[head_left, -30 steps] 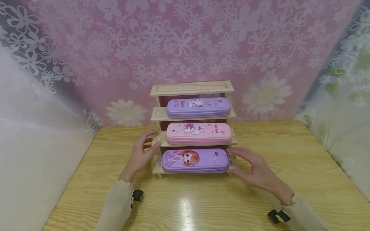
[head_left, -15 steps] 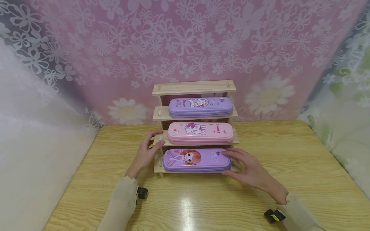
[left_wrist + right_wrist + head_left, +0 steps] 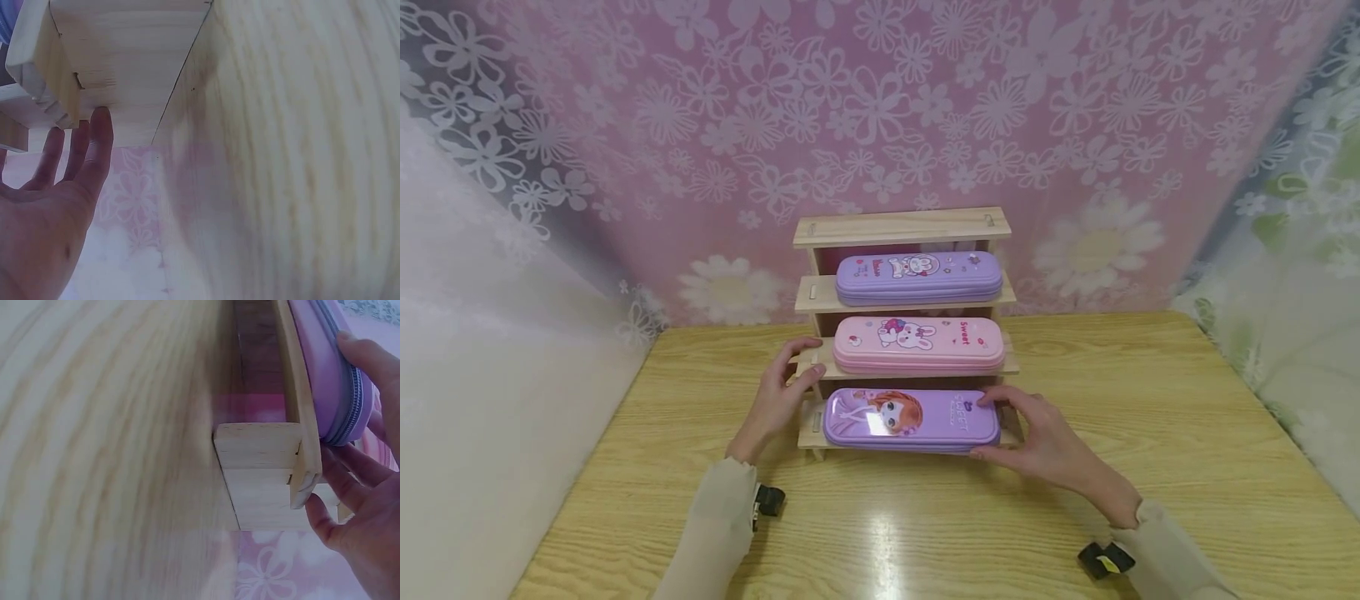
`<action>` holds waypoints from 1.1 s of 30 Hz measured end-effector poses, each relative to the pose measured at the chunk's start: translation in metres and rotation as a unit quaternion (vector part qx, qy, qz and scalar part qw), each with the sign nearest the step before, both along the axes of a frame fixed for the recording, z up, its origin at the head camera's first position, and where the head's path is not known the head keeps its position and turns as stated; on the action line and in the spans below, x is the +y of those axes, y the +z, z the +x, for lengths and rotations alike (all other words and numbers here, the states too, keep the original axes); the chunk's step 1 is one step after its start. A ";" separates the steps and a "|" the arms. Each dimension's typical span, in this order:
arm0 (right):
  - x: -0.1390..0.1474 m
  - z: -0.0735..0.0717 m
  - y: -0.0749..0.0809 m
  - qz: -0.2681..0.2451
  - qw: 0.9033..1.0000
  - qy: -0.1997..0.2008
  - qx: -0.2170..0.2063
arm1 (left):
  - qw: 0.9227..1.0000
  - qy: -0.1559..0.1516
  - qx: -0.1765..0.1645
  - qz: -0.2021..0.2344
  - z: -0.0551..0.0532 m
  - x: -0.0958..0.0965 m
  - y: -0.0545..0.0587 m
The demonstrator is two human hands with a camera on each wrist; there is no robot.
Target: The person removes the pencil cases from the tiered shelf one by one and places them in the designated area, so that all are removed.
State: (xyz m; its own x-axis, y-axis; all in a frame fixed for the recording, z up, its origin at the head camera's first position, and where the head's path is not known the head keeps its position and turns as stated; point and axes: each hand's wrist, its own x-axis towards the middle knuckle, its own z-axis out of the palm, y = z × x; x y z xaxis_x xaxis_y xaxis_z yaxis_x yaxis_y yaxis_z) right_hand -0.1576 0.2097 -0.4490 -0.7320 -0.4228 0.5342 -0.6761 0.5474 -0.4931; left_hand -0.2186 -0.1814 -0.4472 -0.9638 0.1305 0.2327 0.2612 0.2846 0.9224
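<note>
A light wooden stepped rack (image 3: 902,227) stands on the table, bearing three zipped pencil cases. The lowest one, a purple pencil case (image 3: 936,417) with a doll-like girl print, is pinched at its right end by my right hand (image 3: 1051,442). That thumb is on the zipped front side (image 3: 351,387); a finger lies over the top. My left hand (image 3: 777,404) grips the rack's left end at the second tier from the bottom, with fingertips against the side panel (image 3: 119,81) in the left wrist view. Its thumb is hidden there.
A pink bunny pencil case (image 3: 917,343) and a lilac bunny pencil case (image 3: 919,277) lie on the tiers above. Flowered pink cloth (image 3: 880,125) hangs behind the wood-grain table (image 3: 880,517), with pale cloth at both sides.
My right hand has shifted left from the rack's end onto the purple pencil case. The case has tilted slightly, with a glare spot now on its lid. My left hand keeps its hold.
</note>
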 end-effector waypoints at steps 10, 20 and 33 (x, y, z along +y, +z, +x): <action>0.008 0.001 0.010 -0.008 0.995 0.016 -0.093 | 1.000 0.003 0.010 0.000 0.000 0.000 0.000; 0.027 0.005 0.015 -0.017 0.991 0.028 -0.128 | 1.000 0.004 0.013 -0.009 0.000 0.000 0.000; 0.057 0.013 0.019 -0.011 0.991 -0.006 -0.132 | 1.000 0.001 0.018 -0.011 -0.002 0.000 -0.002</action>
